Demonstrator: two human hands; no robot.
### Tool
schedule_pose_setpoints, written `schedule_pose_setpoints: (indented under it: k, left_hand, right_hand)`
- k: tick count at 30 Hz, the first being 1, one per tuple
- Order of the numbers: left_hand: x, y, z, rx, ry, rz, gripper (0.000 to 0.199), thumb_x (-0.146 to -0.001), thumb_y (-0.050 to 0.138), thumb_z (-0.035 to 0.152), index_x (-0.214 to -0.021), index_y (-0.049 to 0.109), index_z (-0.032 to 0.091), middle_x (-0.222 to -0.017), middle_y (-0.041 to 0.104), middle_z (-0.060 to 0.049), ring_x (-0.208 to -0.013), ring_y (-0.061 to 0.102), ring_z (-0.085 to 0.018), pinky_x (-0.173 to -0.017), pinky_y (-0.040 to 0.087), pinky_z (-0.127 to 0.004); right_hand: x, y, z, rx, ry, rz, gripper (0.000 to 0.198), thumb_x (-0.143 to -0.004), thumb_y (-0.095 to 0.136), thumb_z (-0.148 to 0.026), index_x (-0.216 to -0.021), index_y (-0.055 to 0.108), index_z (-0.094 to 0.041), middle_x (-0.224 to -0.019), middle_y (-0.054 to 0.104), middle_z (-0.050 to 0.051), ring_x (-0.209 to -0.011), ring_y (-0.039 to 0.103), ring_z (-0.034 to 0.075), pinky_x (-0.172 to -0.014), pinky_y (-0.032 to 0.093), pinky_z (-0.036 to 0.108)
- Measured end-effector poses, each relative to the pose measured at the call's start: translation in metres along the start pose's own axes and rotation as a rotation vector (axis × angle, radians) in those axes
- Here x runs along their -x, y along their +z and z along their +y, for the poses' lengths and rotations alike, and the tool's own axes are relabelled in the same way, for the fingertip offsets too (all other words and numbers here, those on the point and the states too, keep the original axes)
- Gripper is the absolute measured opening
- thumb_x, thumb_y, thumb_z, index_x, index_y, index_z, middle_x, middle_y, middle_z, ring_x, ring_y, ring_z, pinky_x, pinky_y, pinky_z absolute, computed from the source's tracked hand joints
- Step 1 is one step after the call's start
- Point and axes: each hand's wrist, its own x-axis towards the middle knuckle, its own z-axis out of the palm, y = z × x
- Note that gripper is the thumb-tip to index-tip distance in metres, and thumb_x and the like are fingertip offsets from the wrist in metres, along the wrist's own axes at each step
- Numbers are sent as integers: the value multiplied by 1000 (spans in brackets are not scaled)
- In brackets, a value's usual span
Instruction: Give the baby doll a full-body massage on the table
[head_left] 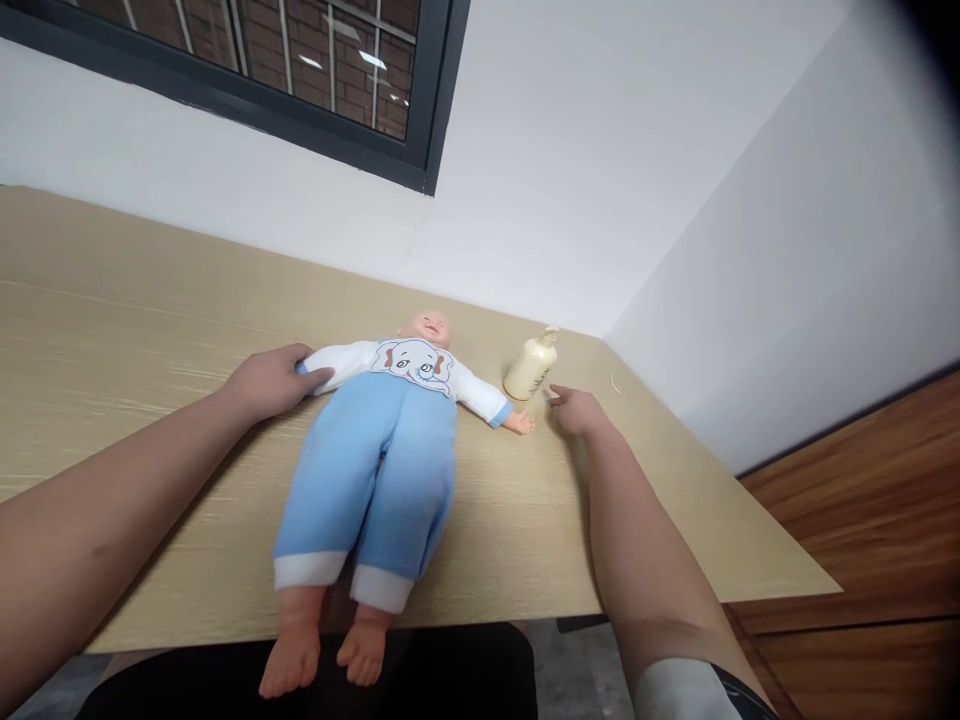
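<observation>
A baby doll (375, 430) in light blue trousers and a white top with an elephant face lies on its back on the table, its feet past the near edge. My left hand (279, 382) is closed around the doll's cuff on the left side, hiding that doll hand. My right hand (579, 410) is low over the table, just right of the doll's other hand (519, 422). Its fingers are bent together, with a tiny bluish thing at the tips that is too small to name. Close beyond those fingertips stands a cream pump bottle (531, 366).
The wood-toned table (135, 290) meets a white wall (540, 180) at the back. A thin white strip (615, 384) lies to the right. A dark-framed window (431, 110) is above. Brown wooden panels (862, 500) stand beyond the table's right edge.
</observation>
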Motion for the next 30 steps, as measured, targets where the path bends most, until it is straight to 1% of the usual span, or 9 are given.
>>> schedule_pose_setpoints:
  k: [3, 6, 10, 12, 15, 18, 22, 26, 30]
  left_hand:
    - [0, 0, 0, -13, -7, 5, 51, -85, 46, 64, -113, 63, 24, -110, 70, -7, -99, 63, -30, -76, 44, -35]
    - [1, -1, 0, 1, -4, 5, 52, -84, 47, 64, -114, 63, 24, -110, 71, -8, -99, 64, -32, -77, 46, -37]
    - [1, 0, -1, 27, 16, 20, 50, -84, 48, 64, -111, 64, 25, -110, 71, -11, -99, 65, -34, -78, 48, -40]
    - [0, 0, -1, 22, 16, 19, 49, -84, 48, 64, -109, 64, 25, -109, 71, -10, -99, 65, -34, -79, 48, -41]
    - [0, 0, -1, 17, 16, 17, 48, -84, 47, 63, -108, 64, 25, -108, 71, -10, -99, 65, -34, -80, 48, -41]
    - [1, 0, 0, 28, 13, 20, 48, -83, 48, 63, -109, 64, 25, -109, 72, -10, -100, 65, -35, -81, 48, -41]
    - [1, 0, 0, 45, 10, 31, 49, -82, 50, 64, -110, 65, 27, -111, 72, -11, -102, 65, -37, -81, 48, -43]
    - [0, 2, -2, 23, 11, 28, 50, -82, 48, 64, -109, 65, 26, -109, 72, -11, -100, 65, -36, -79, 48, -42]
    - [-1, 2, -3, 6, 22, 22, 50, -84, 47, 65, -109, 64, 26, -110, 71, -11, -99, 64, -35, -78, 48, -41]
  right_hand:
    - [-4, 0, 0, 34, 2, -10, 70, -84, 58, -23, -152, 44, -25, -130, 69, 9, -116, 65, 29, -90, 52, 34]
    - [-7, 1, -2, 54, 3, -17, 74, -84, 58, -24, -154, 38, -27, -131, 68, 8, -110, 68, 28, -89, 52, 36]
    - [-7, 2, -6, 62, -4, -13, 73, -81, 61, -21, -151, 44, -31, -125, 71, 6, -105, 69, 27, -86, 52, 34]
    - [-6, 1, -7, 63, 3, 12, 74, -79, 61, -18, -150, 45, -29, -124, 71, 7, -108, 69, 28, -86, 52, 34]
    - [-3, -2, -7, 56, 18, 64, 79, -77, 61, -17, -152, 42, -23, -126, 70, 9, -112, 67, 29, -88, 51, 33]
    - [1, -5, -6, 24, 19, 105, 79, -76, 61, -19, -153, 42, -23, -131, 67, 10, -114, 67, 28, -90, 52, 33]
    - [3, -4, -6, 12, -8, 39, 80, -76, 63, -18, -153, 41, -22, -136, 64, 11, -117, 66, 29, -90, 53, 33]
    - [4, -3, -7, 43, -25, -28, 63, -81, 60, -19, -143, 56, -25, -129, 69, 9, -110, 69, 28, -87, 53, 32]
    - [7, -3, -12, 83, -18, -13, 45, -82, 64, -26, -127, 69, -25, -115, 75, 9, -102, 71, 27, -86, 53, 32]
